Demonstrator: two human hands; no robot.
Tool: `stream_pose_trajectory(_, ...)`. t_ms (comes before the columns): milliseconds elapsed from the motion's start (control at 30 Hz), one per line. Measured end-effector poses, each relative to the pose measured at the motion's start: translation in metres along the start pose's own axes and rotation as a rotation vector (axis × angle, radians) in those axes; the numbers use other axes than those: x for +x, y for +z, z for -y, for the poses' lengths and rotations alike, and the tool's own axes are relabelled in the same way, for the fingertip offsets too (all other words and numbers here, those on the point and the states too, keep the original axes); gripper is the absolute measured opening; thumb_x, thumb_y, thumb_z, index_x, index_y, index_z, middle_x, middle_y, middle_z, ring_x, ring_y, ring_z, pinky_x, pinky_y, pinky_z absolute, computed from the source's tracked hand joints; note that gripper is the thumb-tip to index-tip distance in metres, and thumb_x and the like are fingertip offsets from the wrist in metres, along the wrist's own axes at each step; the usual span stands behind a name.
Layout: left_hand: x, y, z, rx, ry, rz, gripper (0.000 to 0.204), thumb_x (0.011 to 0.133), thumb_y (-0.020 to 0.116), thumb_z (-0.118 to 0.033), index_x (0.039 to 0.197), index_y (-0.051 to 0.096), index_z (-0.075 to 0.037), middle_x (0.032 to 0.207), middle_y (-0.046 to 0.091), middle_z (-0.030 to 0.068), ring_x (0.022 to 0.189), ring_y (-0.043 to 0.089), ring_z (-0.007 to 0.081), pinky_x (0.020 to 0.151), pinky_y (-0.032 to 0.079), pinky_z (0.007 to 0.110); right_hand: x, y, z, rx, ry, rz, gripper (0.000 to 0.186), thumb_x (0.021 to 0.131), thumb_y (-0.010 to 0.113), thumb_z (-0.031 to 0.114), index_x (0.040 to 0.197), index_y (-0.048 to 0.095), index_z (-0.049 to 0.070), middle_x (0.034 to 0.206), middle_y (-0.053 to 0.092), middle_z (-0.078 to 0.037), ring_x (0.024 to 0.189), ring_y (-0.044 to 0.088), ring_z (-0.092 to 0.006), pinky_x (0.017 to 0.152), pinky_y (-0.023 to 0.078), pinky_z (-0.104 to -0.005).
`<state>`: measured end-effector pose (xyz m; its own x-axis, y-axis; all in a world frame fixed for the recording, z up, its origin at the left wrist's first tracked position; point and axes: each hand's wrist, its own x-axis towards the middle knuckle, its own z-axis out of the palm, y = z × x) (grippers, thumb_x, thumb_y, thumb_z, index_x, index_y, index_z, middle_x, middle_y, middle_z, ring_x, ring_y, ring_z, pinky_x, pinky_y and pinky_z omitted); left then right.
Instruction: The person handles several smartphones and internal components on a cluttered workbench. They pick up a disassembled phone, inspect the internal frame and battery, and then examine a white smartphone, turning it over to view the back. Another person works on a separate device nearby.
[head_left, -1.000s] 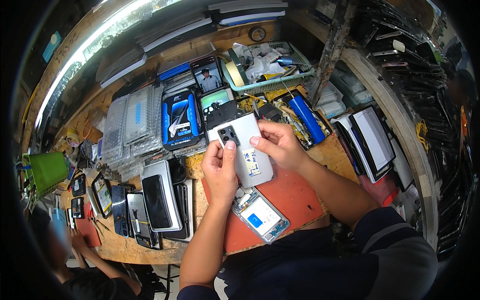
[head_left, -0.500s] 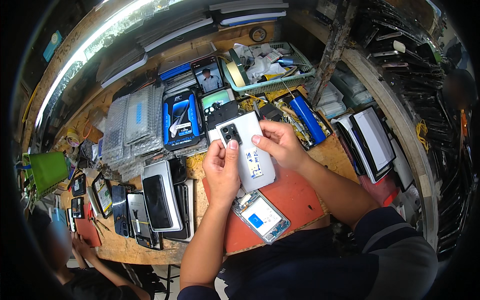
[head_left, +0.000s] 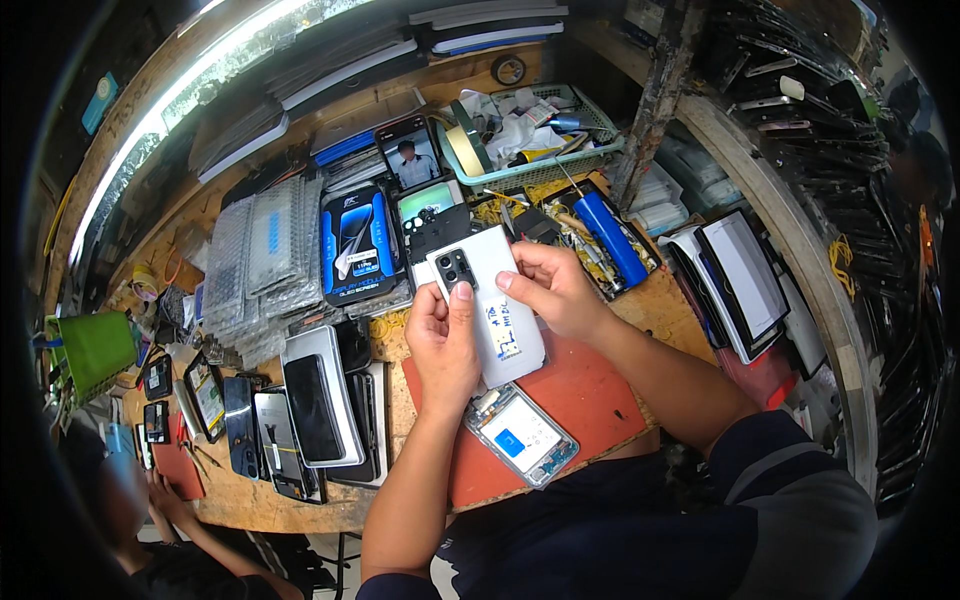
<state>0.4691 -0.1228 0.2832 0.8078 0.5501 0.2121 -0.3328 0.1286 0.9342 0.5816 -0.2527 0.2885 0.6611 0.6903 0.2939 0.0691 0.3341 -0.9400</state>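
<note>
In both hands I hold a white phone [head_left: 489, 290], its back with dark camera lenses turned up; whether it is a whole phone or only its back cover, I cannot tell. Handwritten blue marks on a yellowish strip cross its lower part. My left hand [head_left: 443, 335] grips the left edge, thumb just under the lenses. My right hand [head_left: 548, 288] pinches the right edge, thumb on top. Below it, on a red mat [head_left: 480, 465], lies an opened phone [head_left: 522, 435] with its white battery and blue circuit board exposed. A dark phone part [head_left: 437, 228] lies behind the held phone.
Left of the mat are stacked phones [head_left: 316, 405] and a blue-black screen box [head_left: 358, 245]. Behind stand a propped lit phone [head_left: 409, 153] and a green basket [head_left: 545, 175]. A blue screwdriver-like tool [head_left: 612, 240] lies over a parts tray. At far left are another person's hands [head_left: 168, 497].
The white phone has tilted slightly in my hands, its lower end a little nearer to me. The whole view has shifted slightly. Both grips stay the same.
</note>
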Motion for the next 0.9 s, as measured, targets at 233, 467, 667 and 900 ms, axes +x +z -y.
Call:
stream_pose_trajectory(233, 0.0, 0.004, -0.001, 0.034, 0.01, -0.039, 0.019, 0.105, 0.066, -0.022, 0.108, 0.062, -0.004, 0.092, 0.071, 0.002, 0.079, 0.062, 0.0035, 0.072, 0.05, 0.021, -0.002, 0.001, -0.001, -0.01, 0.004, 0.023, 0.012, 0.101, 0.066, 0.011, 0.102, 0.067, 0.0, 0.087, 0.066, 0.001, 0.078, 0.061, -0.0023, 0.067, 0.051, -0.0216)
stream_pose_trajectory(467, 0.006, -0.001, -0.009, -0.034, 0.045, -0.121, 0.019, 0.105, 0.066, -0.022, 0.108, 0.061, -0.003, 0.092, 0.07, 0.0017, 0.08, 0.061, 0.0034, 0.071, 0.049, 0.021, 0.0, 0.004, 0.003, -0.013, 0.102, 0.161, 0.018, 0.102, 0.066, 0.016, 0.107, 0.068, -0.001, 0.088, 0.066, 0.0, 0.081, 0.062, -0.004, 0.068, 0.051, -0.0241)
stream_pose_trajectory(667, 0.019, -0.016, -0.01, -0.075, 0.171, -0.357, 0.024, 0.111, 0.055, -0.031, 0.104, 0.058, -0.007, 0.089, 0.063, -0.0013, 0.074, 0.056, 0.0043, 0.065, 0.046, 0.023, -0.006, 0.012, 0.014, -0.074, 0.333, 0.44, 0.027, 0.105, 0.064, 0.024, 0.117, 0.067, 0.001, 0.086, 0.067, -0.002, 0.074, 0.063, -0.0084, 0.06, 0.051, -0.0238)
stream_pose_trajectory(900, -0.001, -0.013, -0.035, 0.093, -0.072, -0.124, 0.025, 0.109, 0.057, -0.022, 0.124, 0.057, -0.003, 0.104, 0.069, 0.0063, 0.088, 0.065, 0.0101, 0.076, 0.053, 0.028, -0.008, 0.017, 0.007, -0.085, 0.304, 0.317, 0.027, 0.107, 0.06, 0.025, 0.119, 0.064, 0.002, 0.081, 0.063, 0.0, 0.068, 0.059, -0.0062, 0.057, 0.05, -0.0226)
